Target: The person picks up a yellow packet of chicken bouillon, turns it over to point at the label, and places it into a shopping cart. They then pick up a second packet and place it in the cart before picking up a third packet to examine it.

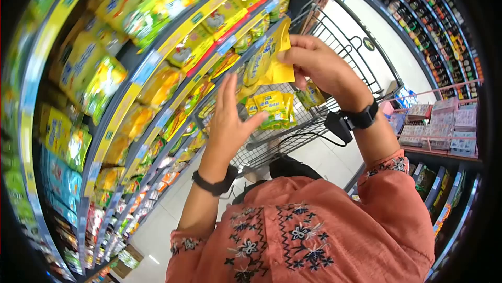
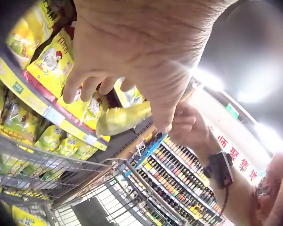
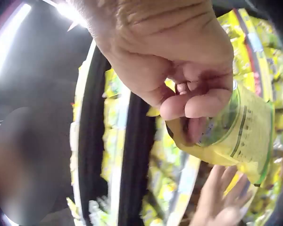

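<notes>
My right hand pinches the edge of a yellow bag with blue lettering, holding it up over the cart. In the right wrist view, thumb and fingertips grip one end of the bag, whose printed back shows. My left hand is raised beside the bag with fingers spread and nothing in its grasp. Below, the shopping cart carries another yellow bag and a smaller yellow packet.
Tall shelves packed with yellow and green bags rise close on my left. Racks of bottles and jars curve along the far right. A pink wire rack of boxed goods stands at my right. White floor tiles show beneath.
</notes>
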`<state>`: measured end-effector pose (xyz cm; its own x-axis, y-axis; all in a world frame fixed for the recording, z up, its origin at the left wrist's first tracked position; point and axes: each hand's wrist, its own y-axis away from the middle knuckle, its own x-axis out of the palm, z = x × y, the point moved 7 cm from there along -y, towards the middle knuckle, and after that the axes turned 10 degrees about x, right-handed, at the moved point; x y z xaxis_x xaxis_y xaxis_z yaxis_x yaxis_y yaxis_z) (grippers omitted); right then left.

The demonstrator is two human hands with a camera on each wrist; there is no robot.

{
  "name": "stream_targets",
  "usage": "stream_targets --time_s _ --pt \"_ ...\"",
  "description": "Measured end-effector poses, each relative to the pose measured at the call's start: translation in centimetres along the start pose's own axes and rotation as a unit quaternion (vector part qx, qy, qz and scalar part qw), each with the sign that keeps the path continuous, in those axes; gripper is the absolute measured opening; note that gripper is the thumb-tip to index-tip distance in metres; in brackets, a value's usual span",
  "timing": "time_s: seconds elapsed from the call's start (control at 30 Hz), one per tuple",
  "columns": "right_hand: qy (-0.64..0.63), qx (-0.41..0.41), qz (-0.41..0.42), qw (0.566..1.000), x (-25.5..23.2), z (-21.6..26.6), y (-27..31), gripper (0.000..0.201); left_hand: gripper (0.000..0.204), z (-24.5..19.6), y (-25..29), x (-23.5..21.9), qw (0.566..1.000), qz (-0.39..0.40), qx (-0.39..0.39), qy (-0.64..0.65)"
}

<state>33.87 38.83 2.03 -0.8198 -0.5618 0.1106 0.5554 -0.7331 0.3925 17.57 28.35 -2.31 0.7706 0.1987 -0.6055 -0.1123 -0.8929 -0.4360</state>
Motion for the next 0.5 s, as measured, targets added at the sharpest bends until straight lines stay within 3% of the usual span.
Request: stream_targets --time_s 0.07,0.17,0.2,0.3,0.43,0.5 --pt "0.003 -0.038 0.032 0.999 4.5 2.6 2.9 0.024 0.07 -1.7 0.9 -2.2 0.998 -0.058 0.033 -0.017" --pt "0.016 -0.081 0.087 0.993 10.7 4.1 5.9 0.025 0.063 -1.0 5.1 -3.9 0.975 -0.055 -0.084 0.197" --pt "0.021 -0.093 0.106 0.99 12.5 4.2 6.8 0.025 0.053 -1.3 6.3 -4.6 0.967 -0.065 -0.078 0.233" --pt "0.0 -0.178 0.043 0.983 15.7 5.1 9.1 0.027 0.042 -3.2 10.1 -7.2 0.87 -0.134 -0.141 0.452" --pt "0.124 -0.298 -0.113 0.94 15.4 3.5 10.4 0.029 0.041 -5.0 13.9 -12.4 0.832 -0.143 -0.168 0.509" --pt "0.095 -0.245 -0.037 0.964 17.2 1.1 9.8 0.033 0.041 -5.8 15.5 -14.6 0.828 -0.163 -0.171 0.509"
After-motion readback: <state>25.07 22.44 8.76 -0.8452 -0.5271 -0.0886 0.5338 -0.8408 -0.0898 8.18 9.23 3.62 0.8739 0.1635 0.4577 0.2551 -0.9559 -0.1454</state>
